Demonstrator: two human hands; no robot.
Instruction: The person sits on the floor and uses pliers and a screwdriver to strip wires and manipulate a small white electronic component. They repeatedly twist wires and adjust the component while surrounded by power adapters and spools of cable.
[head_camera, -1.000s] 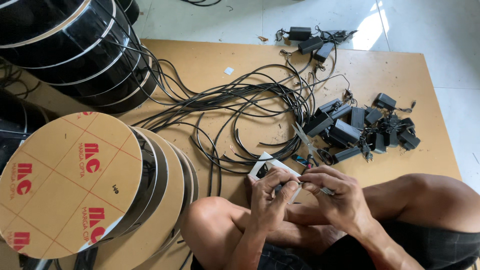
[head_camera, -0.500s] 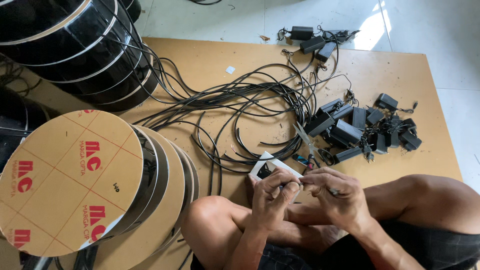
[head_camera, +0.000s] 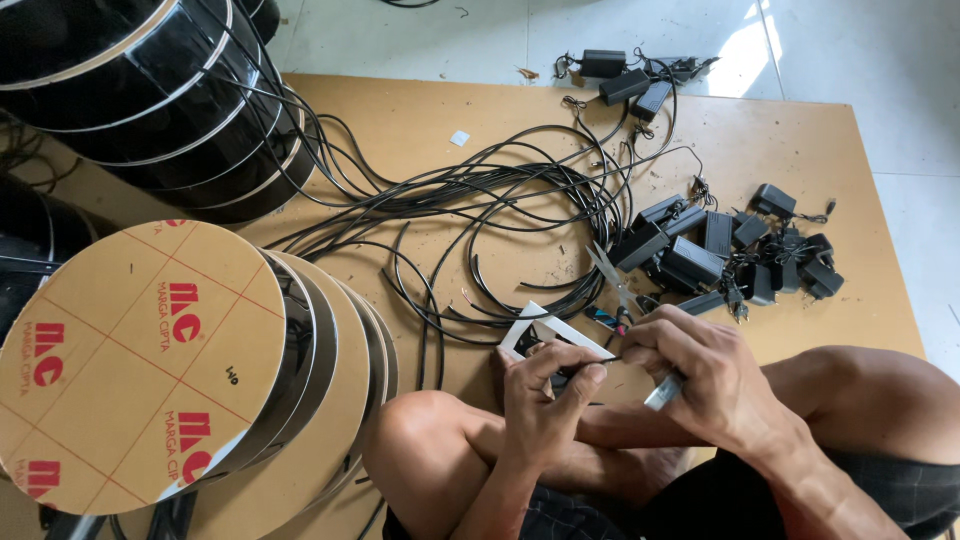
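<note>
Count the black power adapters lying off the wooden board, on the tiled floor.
3: black box-shaped power adapters and cluster at the far edge of the brown wooden board, on or overlapping the pale tiled floor. Tangled cords may hide more.

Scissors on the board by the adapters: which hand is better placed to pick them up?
Probably the right hand: the scissors lie just above it, though it holds a silvery tool. The left hand is farther away and pinches a thin black wire.

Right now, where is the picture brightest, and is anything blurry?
Head view: brightest at the sunlit floor patch top right; the board is evenly lit; glare streaks the black reels; the hands look sharp, no real blur.
</note>
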